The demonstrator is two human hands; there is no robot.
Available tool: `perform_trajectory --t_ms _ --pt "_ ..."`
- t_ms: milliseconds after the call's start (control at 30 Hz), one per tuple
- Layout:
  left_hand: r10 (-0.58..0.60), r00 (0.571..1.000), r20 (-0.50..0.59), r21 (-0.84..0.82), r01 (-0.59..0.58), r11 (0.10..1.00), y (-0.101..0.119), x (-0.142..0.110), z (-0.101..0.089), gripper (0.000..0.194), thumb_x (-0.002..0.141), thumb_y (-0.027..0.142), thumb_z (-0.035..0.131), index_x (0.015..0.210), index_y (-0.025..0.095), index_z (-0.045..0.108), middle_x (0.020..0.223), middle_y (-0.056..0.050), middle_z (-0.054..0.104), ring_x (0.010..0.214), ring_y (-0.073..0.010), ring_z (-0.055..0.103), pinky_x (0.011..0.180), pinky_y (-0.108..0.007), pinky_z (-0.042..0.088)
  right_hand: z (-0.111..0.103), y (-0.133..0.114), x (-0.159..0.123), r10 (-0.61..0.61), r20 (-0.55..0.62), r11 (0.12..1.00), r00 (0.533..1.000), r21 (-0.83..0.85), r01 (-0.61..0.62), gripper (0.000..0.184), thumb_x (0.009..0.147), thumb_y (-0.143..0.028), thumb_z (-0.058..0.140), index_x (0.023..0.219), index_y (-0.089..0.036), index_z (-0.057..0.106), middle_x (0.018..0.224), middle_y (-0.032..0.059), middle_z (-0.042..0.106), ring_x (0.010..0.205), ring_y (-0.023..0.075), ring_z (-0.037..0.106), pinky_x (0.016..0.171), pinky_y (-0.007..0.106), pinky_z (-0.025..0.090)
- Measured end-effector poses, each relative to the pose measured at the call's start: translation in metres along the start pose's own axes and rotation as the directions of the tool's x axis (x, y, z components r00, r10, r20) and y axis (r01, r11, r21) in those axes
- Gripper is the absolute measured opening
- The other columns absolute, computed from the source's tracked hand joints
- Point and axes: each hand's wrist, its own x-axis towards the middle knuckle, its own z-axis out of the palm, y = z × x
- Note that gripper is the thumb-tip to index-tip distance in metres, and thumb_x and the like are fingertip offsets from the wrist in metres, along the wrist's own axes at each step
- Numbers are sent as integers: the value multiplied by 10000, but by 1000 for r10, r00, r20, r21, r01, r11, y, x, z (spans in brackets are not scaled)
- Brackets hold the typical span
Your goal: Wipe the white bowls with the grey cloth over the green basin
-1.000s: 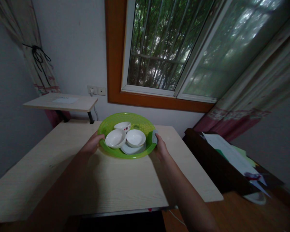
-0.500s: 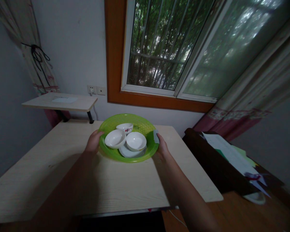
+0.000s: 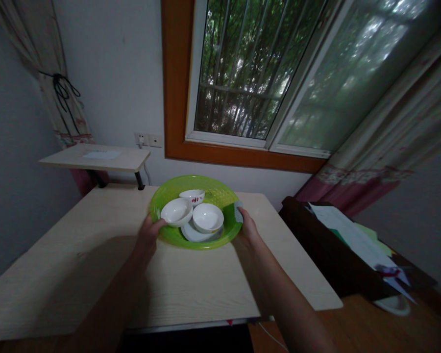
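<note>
A round green plastic basin [image 3: 228, 189] is between my hands over the table. Inside it sit three white bowls: a left bowl [image 3: 176, 212], a right bowl [image 3: 208, 218] and a back bowl [image 3: 192, 197] with red and dark marks. Partly under the right bowl lies a white plate [image 3: 196, 236]. My left hand [image 3: 149, 235] grips the basin's front left rim, thumb over the edge near the left bowl. On the opposite side my right hand [image 3: 247, 225] holds the rim at a grey patch [image 3: 238, 212]. The fingers beneath the basin are hidden.
The pale wooden table [image 3: 198, 284] spreads under the basin. A small raised shelf [image 3: 95, 159] with a paper on it stands at the back left. To the right is a dark piece of furniture [image 3: 316, 245] with papers [image 3: 345, 233]. A window [image 3: 250, 73] is behind.
My left hand has slid along the basin's rim toward the front, its thumb now reaching further inside. The right hand keeps its hold, and the bowls sit as before.
</note>
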Motion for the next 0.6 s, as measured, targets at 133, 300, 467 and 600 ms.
perform_trajectory --t_ms 133,300,467,600 --pt "-79 991 104 12 78 997 15 34 -15 621 592 172 732 1211 163 686 1067 -133 786 983 -361 751 771 -395 617 4 -6 3 25 20 1000 999 -15 -25 324 991 -273 534 1137 -100 767 911 143 829 828 279 802 881 405 652" --pt "-162 956 243 76 147 986 30 72 -34 585 586 134 698 1169 174 720 1055 -127 791 927 -333 759 722 -370 607 9 -14 4 92 79 995 993 -50 -88 358 1003 -329 499 1129 -135 773 862 128 826 866 303 802 918 453 641" --pt "-183 963 200 42 178 983 30 77 -29 440 645 227 751 1077 139 744 936 -134 787 873 -329 762 731 -390 607 6 -12 11 65 57 997 996 -55 -62 338 1003 -300 507 1134 -128 767 868 117 828 846 273 801 910 406 641" --pt "-49 998 -24 -24 49 999 13 54 -19 397 705 344 791 1048 165 701 915 -96 784 896 -309 760 755 -379 610 3 -7 11 46 59 998 997 -35 -44 340 999 -313 530 1143 -122 771 881 127 829 850 283 802 903 417 643"
